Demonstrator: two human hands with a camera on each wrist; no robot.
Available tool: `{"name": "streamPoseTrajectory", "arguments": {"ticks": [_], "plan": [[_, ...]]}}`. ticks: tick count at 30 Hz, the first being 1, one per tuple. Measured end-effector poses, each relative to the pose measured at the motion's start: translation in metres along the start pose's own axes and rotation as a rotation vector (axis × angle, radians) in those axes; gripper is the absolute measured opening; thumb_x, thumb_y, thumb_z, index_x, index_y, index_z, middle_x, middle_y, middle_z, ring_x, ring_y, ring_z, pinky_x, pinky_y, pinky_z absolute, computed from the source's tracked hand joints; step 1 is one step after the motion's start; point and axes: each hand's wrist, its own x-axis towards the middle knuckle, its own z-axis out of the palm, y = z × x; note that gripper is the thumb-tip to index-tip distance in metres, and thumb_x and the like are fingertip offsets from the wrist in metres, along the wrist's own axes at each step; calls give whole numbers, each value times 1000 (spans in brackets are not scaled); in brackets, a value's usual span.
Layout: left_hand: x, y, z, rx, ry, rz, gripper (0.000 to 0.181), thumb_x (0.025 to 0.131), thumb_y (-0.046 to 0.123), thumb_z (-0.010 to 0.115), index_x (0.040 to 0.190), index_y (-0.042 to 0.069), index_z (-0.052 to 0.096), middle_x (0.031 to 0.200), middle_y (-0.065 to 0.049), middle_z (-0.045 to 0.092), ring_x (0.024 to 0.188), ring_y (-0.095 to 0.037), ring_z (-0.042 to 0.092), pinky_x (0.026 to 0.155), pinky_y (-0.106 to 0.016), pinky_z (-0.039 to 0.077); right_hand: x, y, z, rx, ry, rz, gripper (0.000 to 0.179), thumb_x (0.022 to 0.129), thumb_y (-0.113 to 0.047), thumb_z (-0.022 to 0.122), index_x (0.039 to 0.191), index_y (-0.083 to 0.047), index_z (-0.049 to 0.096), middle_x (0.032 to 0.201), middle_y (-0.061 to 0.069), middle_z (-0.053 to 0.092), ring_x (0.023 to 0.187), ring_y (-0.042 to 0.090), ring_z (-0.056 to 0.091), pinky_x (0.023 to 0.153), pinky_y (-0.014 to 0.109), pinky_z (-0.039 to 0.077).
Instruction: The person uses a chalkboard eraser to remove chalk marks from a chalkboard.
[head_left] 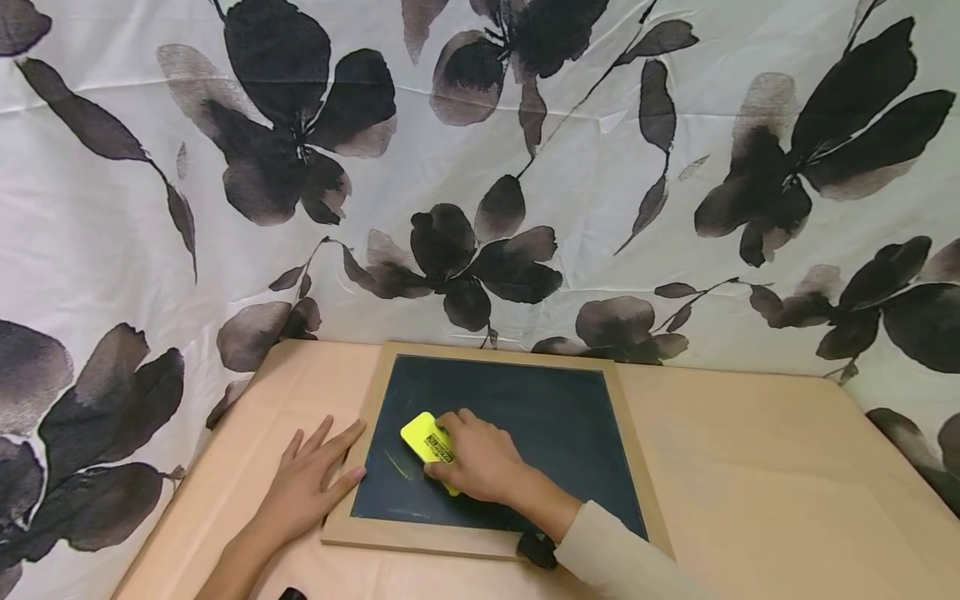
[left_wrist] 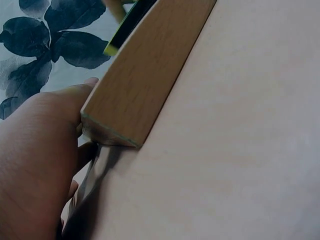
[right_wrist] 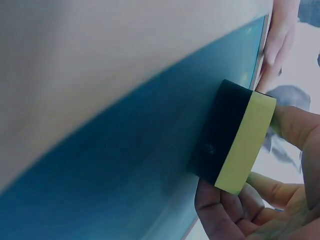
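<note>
A framed chalkboard [head_left: 540, 425] lies on the table, its dark surface bordered by light wood [left_wrist: 145, 75]. My right hand [head_left: 483, 457] grips a yellow board eraser [head_left: 420, 427] between thumb and fingers, over the left half of the board. In the right wrist view, the eraser's black felt layer [right_wrist: 222, 130] faces the dark surface. Just left of the eraser is a short yellowish chalk streak [head_left: 399, 467], and fainter marks run near the lower edge. My left hand [head_left: 307, 483], fingers spread, touches the wooden frame's left side with its fingertips.
Pale tan covering spreads over the table [head_left: 757, 467] around the board. Behind it hangs a white cloth [head_left: 600, 167] with dark flowers. A small black object [head_left: 537, 550] sits by the frame's lower edge under the right wrist; another dark item [head_left: 292, 593] shows at the bottom edge.
</note>
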Motion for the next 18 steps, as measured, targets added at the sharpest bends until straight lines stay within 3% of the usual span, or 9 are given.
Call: {"name": "streamPoseTrajectory", "arguments": {"ticks": [10,14,18], "plan": [[0,0,1,-26,-1,2,62,92,39,63,147,18,42,144,-9,45,138,-41,26,108,-64,6,-45,75,-26,-6,73,182,61,79,-42,77,126,-9,58,108,7,59,78,18,53,62,35,45],[0,-1,2,-28,0,2,62,92,38,63,147,19,42,145,-9,45,138,-41,26,108,-64,7,-66,104,-36,-8,114,205,60,77,-39,79,124,-7,59,104,7,60,75,16,51,61,33,44],[1,0,3,-27,2,2,62,92,38,63,147,20,42,145,-8,45,138,-41,27,108,-64,7,-86,126,-46,-13,122,230,61,78,-37,78,125,-3,57,112,13,60,80,20,56,64,36,48]]}}
